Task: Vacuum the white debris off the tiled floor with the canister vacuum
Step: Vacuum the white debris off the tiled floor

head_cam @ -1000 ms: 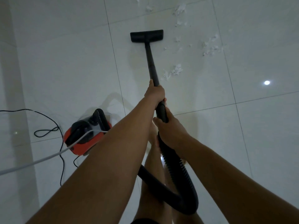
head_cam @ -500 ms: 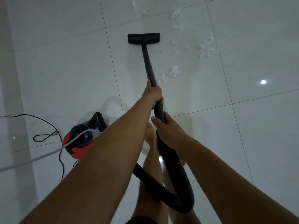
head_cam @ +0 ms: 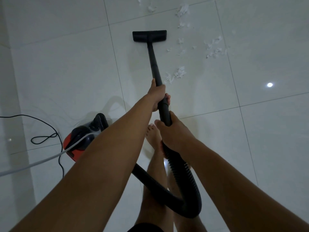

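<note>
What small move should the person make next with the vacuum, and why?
Probably swing the floor nozzle to the right: it rests on bare tiled floor, while the white debris lies to its right, the nearest clump beside the wand.

Canister vacuum (head_cam: 78,139): no brand or label legible.
Wand (head_cam: 153,61): plain black, no print.
Floor tiles (head_cam: 66,64): no writing.
</note>
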